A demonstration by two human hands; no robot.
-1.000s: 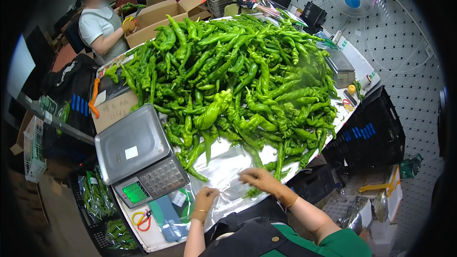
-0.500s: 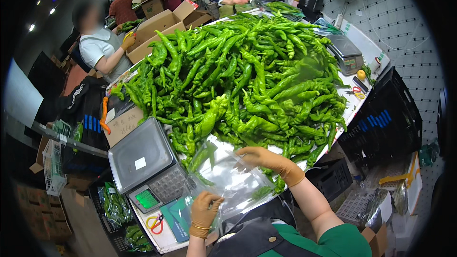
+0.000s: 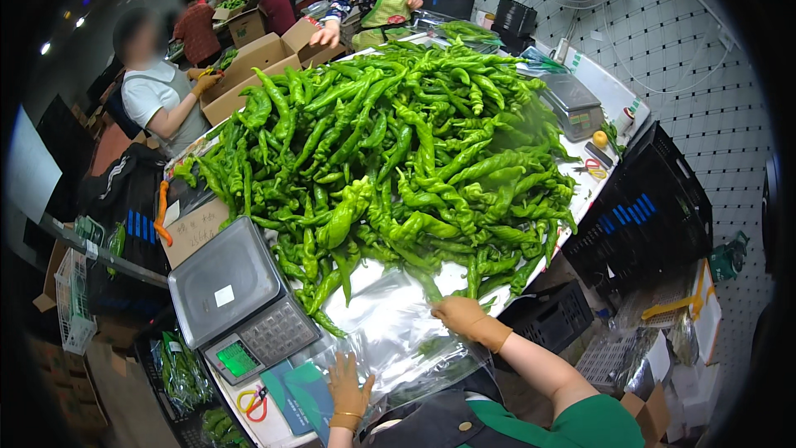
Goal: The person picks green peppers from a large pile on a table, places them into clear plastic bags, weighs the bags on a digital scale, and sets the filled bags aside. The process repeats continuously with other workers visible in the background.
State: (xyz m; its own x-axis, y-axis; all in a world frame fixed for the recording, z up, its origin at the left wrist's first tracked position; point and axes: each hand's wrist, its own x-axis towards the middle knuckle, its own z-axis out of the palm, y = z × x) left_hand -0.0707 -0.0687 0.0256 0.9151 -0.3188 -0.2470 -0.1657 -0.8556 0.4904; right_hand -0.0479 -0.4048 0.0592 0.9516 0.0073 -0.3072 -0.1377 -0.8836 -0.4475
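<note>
A large heap of long, twisted green peppers (image 3: 390, 141) covers the table. Clear plastic bags (image 3: 390, 315) lie flat at its near edge, with some green showing through the film at the lower right. My left hand (image 3: 348, 390), in a tan glove, rests on the plastic with fingers spread. My right hand (image 3: 473, 321), gloved alike, is closed at the right side of the bags. A pepper (image 3: 427, 284) reaches down to its fingertips, but what they grip is hidden.
A scale (image 3: 236, 294) with a lit green display stands at the left, scissors (image 3: 252, 404) beside it. A second scale (image 3: 574, 105) sits far right. Black crates (image 3: 643, 207) flank the table. Across it stand a person in white (image 3: 162, 91) by a carton (image 3: 249, 75) and an aproned person (image 3: 385, 4).
My left hand has opened from a curl and spread on the plastic. My right hand has drawn lower, its fingers now curled. The aproned person has stretched an arm out over the table.
</note>
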